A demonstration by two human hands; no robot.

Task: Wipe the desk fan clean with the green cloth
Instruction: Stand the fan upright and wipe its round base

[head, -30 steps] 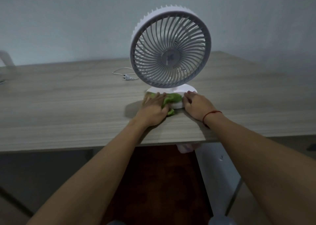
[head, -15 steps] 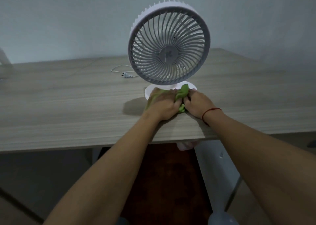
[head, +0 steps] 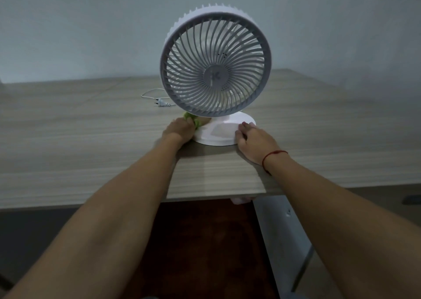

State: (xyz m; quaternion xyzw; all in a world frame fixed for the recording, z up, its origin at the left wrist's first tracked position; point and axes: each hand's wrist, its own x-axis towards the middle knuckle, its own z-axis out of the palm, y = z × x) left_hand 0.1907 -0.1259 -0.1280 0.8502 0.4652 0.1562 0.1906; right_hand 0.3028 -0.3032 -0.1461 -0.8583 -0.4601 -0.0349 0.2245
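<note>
Since the earlier frames, the left hand [head: 180, 128] and cloth [head: 192, 120] have been carried from the front of the base [head: 224, 130] to its left side, and the front is now uncovered. On the desk [head: 68, 139], well back from the front edge, a plug [head: 160, 103] is seen left of the fan [head: 215, 59]. The left hand's fingers are curled closed over the bunched green cloth, which is pressed against the left rim of the base, below the grille. The fan stands upright near the front edge. The right hand [head: 252, 139] is laid on the right rim of the base, fingers loosely bent and gripping nothing. A red string [head: 273, 156] is worn on that wrist.
</note>
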